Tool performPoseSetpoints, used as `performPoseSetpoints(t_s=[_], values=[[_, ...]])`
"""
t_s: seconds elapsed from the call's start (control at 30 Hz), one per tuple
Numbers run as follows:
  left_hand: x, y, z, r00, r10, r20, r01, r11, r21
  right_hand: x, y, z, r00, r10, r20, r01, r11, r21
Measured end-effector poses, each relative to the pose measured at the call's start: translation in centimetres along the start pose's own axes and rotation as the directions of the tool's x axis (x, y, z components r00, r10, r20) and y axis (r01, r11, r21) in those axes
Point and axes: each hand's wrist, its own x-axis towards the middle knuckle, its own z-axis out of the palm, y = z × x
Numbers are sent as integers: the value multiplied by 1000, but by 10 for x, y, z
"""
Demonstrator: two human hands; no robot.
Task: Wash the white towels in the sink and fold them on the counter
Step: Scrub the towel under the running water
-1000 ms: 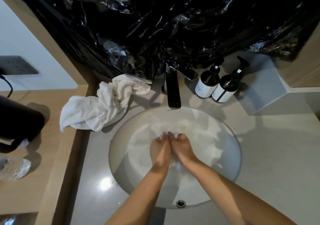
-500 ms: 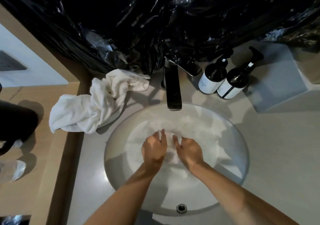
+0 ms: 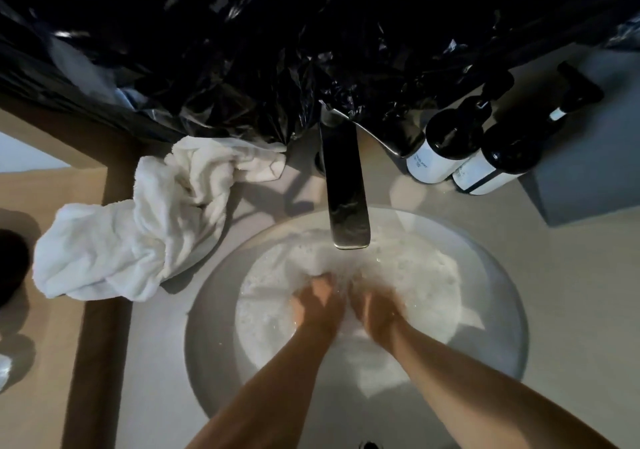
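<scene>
Both forearms reach into the sink (image 3: 214,362) from the near edge. Left hand (image 3: 317,305) and right hand (image 3: 375,310) sit side by side under foamy water, pressed into the submerged towel (image 3: 408,275). Fingers are sunk in suds and blurred, so I cannot tell whether they clutch the cloth or just push it flat. That towel fills the basin middle, soapy, mid-wash. Just past the hands, the faucet (image 3: 346,192) spout hangs over the basin's far side. Left of it, a second towel (image 3: 138,227) lies crumpled on the counter (image 3: 571,292), unfolded, washed or not unclear. Two pump bottles (image 3: 460,150) stand back right. Judgement: early stage; washing, wringing and all folding remain.
</scene>
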Motion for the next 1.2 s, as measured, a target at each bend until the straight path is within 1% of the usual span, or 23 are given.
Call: performPoseSetpoints(t_s=[0.03,0.07,0.1,0.13,0.17,0.2,0.23,0.27,0.3,0.33,0.37,0.4,0.43,0.5,0.53,0.57,0.7,0.8,0.83,0.93,1.0,1.1,1.2], values=[[0,-3,3,999,-5,45,7,999,-54,-4,-4,1,998,55,-31,-52,993,102],[-9,4,-4,997,-70,19,72,991,-112,-2,-2,3,991,60,-120,-45,991,130],[-9,1,-4,998,-57,17,59,990,-126,-3,-3,3,980,107,-168,-73,978,197],[-10,3,-5,1000,-16,7,17,993,-117,-4,-3,3,968,128,-215,-88,978,187],[-10,4,-5,998,60,11,-60,997,-50,-8,-5,-2,959,164,-232,-117,972,202],[-13,4,-6,998,29,-59,-35,993,-112,-11,-3,-3,946,136,-296,-104,987,122],[-15,2,-6,992,61,-112,-84,975,-204,-21,-7,-5,950,75,-302,-39,991,125],[-23,1,-9,982,142,-129,-173,945,-279,-28,-8,-5,953,6,-301,74,964,255],[-36,6,-16,966,218,-140,-253,911,-325,-39,-13,-7,952,-19,-304,138,917,375],[-49,6,-18,961,259,-93,-275,883,-380,-46,-16,-7,949,-45,-313,204,844,496],[-63,8,-20,948,314,-41,-294,825,-483,-53,-19,-7,945,-73,-320,248,799,548],[-76,12,-25,933,355,-55,-324,767,-553,-63,-25,-6,934,-95,-344,286,775,563],[-85,15,-29,924,366,-113,-359,727,-585,-74,-32,-3,922,-89,-377,298,785,542],[-89,17,-35,924,301,-235,-381,724,-574,-88,-37,8,893,-83,-443,323,803,501],[-92,17,-37,932,234,-278,-358,723,-591,-92,-37,15,890,-89,-448,329,805,494],[-96,17,-36,932,213,-293,-354,708,-611,-94,-38,18,894,-105,-436,335,804,492],[-110,24,-45,931,255,-261,-364,703,-611,-96,-55,7,889,-171,-425,395,757,520],[-90,25,-65,954,96,-284,-259,743,-617,-106,-72,13,898,-189,-397,360,833,420],[-90,25,-67,959,75,-274,-237,744,-624,-106,-74,14,898,-185,-399,355,840,410],[-105,25,-66,963,136,-232,-257,720,-645,-99,-81,6,905,-143,-401,342,805,484],[-97,21,-70,961,101,-256,-249,717,-651,-100,-83,12,925,-141,-354,314,806,501],[-96,19,-72,963,48,-263,-211,742,-637,-99,-77,18,947,-150,-283,270,850,453],[-114,27,-64,971,140,-191,-234,701,-674,-88,-70,6,936,-109,-333,289,781,554]])
